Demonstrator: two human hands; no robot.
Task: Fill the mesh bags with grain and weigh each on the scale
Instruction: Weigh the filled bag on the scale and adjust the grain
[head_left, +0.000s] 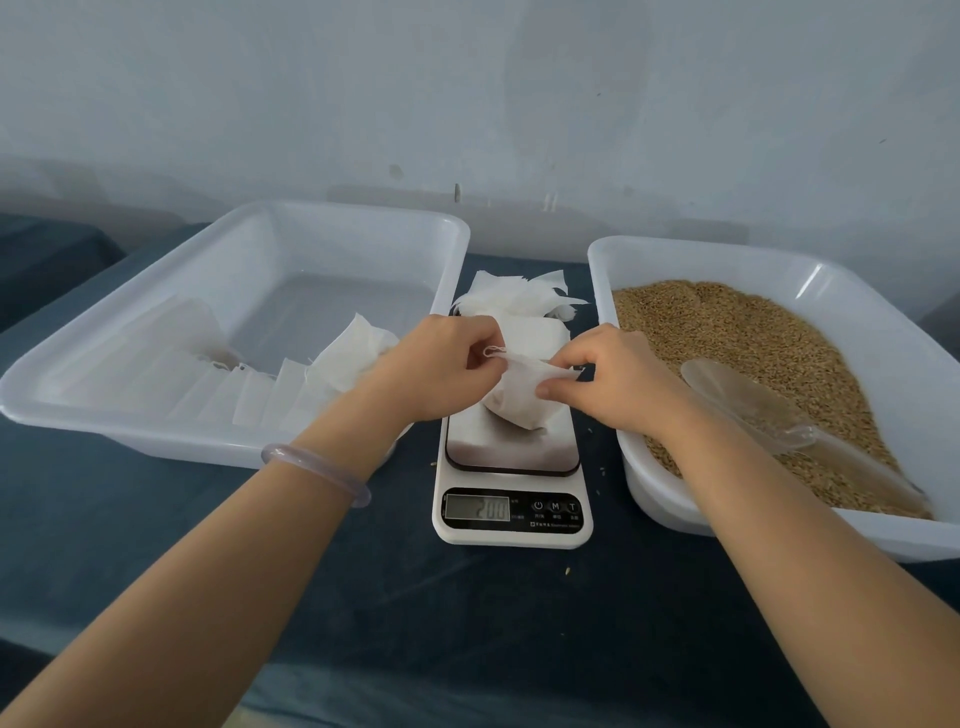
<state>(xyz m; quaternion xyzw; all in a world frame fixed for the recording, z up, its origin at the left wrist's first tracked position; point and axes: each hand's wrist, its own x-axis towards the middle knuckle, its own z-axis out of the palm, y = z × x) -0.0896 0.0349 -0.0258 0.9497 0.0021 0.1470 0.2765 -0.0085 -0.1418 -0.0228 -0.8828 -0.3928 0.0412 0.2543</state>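
A filled white mesh bag (519, 400) sits on the steel plate of the white digital scale (511, 512), whose display reads about 200. My left hand (441, 364) pinches the bag's drawstring at its top left. My right hand (613, 379) pinches the top right edge of the bag. The grain (753, 332) lies in the white tub (883, 322) on the right, with a clear plastic scoop (748, 400) resting on it.
A pile of empty mesh bags (514, 301) lies behind the scale. The left white tub (234, 270) holds several bags along its near side, one of them (348, 358) bulging. A dark blue cloth covers the table (363, 597). A wall stands close behind.
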